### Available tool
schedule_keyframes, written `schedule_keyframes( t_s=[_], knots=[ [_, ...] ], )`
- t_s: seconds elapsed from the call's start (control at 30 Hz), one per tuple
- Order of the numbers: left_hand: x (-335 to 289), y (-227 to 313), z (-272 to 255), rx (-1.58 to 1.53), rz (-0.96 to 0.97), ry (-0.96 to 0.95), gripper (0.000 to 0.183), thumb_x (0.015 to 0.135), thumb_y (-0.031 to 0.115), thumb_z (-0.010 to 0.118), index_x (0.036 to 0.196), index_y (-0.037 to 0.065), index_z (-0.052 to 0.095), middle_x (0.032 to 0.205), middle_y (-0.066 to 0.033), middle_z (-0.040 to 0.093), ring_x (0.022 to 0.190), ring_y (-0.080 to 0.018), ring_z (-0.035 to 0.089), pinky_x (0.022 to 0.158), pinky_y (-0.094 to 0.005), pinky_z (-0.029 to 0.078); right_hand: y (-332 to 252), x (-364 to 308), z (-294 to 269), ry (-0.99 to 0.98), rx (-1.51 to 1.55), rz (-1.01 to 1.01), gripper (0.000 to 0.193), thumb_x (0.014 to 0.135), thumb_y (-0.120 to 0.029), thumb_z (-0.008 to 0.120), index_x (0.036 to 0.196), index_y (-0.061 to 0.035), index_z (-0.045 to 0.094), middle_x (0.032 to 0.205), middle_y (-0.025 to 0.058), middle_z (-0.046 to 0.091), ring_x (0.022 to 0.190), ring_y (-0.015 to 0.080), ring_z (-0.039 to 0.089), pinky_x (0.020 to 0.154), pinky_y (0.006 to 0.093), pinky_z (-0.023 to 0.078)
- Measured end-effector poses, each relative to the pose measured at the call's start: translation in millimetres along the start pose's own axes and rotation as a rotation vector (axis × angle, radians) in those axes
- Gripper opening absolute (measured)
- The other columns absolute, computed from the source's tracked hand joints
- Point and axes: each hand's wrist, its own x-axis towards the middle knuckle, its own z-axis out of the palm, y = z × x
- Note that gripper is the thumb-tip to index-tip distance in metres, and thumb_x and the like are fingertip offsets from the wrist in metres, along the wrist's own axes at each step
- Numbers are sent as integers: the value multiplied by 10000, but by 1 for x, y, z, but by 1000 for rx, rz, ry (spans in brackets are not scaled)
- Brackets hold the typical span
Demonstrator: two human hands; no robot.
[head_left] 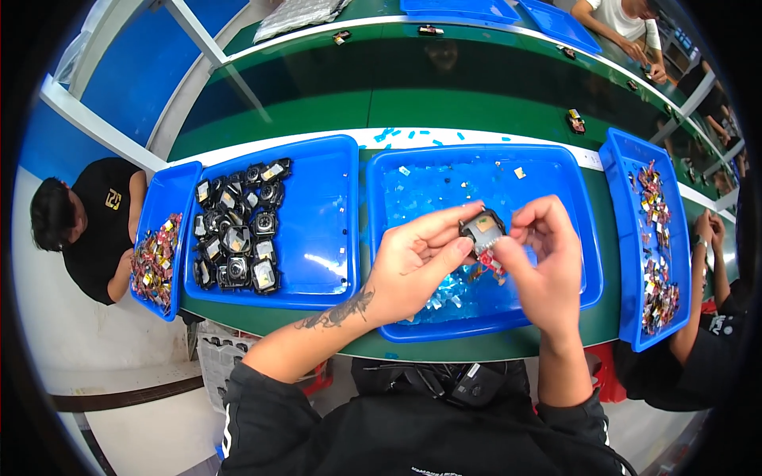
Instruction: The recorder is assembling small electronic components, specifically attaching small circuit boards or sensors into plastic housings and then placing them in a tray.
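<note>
Above the middle blue tray, my left hand grips a small black device housing with a grey metal plate on its face. Thumb and fingers close on its left edge. My right hand is at the housing's right side, its fingers curled and thumb bent inward. What its fingertips pinch, if anything, is too small to make out. A small red part with wires shows at the housing's lower edge, between my two thumbs. Beneath both hands, the middle tray contains scattered translucent blue film pieces and small bits.
A blue tray on the left holds rows of black device housings. Trays of red-and-yellow small parts stand at far left and right. Beyond runs a green conveyor carrying a few parts. Co-workers sit on both sides and opposite.
</note>
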Motion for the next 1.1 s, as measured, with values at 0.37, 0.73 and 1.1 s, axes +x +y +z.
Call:
schedule_keyframes(
  t_s=[0.37,0.73,1.1],
  knots=[
    [0,3,-3,681,458,-2,334,831,-101,595,1127,25,685,1254,-199,581,1038,-293,657,816,-320,560,-9,-16,-11,-106,348,296,152,853,62,674,992,46,616,925,92,674,859,114,652,761,222,548],
    [-1,-6,-13,1143,786,20,267,704,-28,747,965,6,710,1159,-183,653,935,-285,695,763,-329,595,-10,-14,-16,-64,236,343,103,864,28,670,964,31,650,900,53,658,795,82,615,691,210,538],
    [-3,2,-12,1313,967,-51,165,707,47,721,854,-13,676,1136,-231,649,958,-322,690,722,-336,599,-4,-10,-20,-222,140,376,79,905,-38,642,957,18,626,831,24,639,757,71,591,646,211,510]
  ],
)
